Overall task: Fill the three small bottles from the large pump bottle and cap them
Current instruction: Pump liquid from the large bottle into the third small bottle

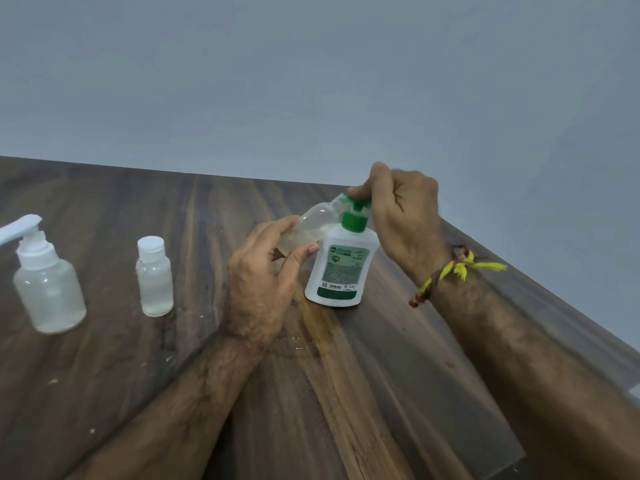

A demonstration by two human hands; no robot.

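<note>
Centre of the frame: filling in progress. The left hand [263, 271] grasps a small clear bottle [304, 230], tilted so its open mouth meets the spout of the large pump bottle [341, 268], which stands upright on the wooden worktop [398, 393] just right of centre. The right hand [401, 216], fingers curled, presses on the green pump head [358, 204]; a yellow thread band [450, 271] circles that wrist.

To do this step well, the mouth should probably stay snug under the spout and each stroke be slow and full, so that nothing runs down the outside; the tilt should ease toward upright as the level rises.

Contents: the held bottle shows a little pale liquid pooled in its lower end. At the left of the frame, a capped small bottle [154, 277] stands with clear liquid in its lower part. At far left a clear bottle with a white pump top [46, 282] stands likewise part-filled.
</note>
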